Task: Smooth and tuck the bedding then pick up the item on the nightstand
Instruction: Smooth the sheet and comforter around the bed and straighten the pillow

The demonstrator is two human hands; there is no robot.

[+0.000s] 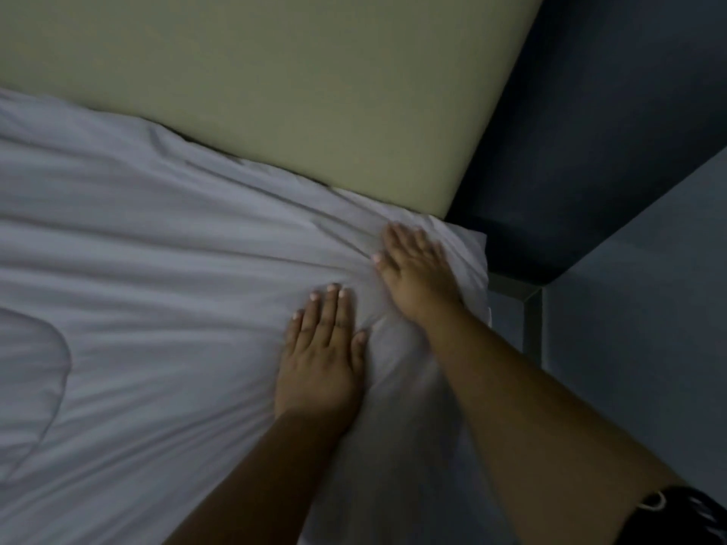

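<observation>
White bedding (pixel 157 249) covers the bed and fills the left and middle of the head view, creased in long folds that fan out from my hands. My left hand (pixel 320 354) lies flat on the sheet, palm down, fingers together. My right hand (pixel 415 269) presses flat on the bed's corner, just beyond and to the right of the left hand, fingers spread and slightly blurred. Neither hand holds anything. No nightstand and no item on it appear in this view.
A pale yellow-green padded headboard (pixel 295 84) runs along the far edge of the bed. Right of the bed corner is a dark blue-grey wall (pixel 609 112) and a lighter grey surface (pixel 649 328). A rounded fold of bedding (pixel 31 371) lies at the left.
</observation>
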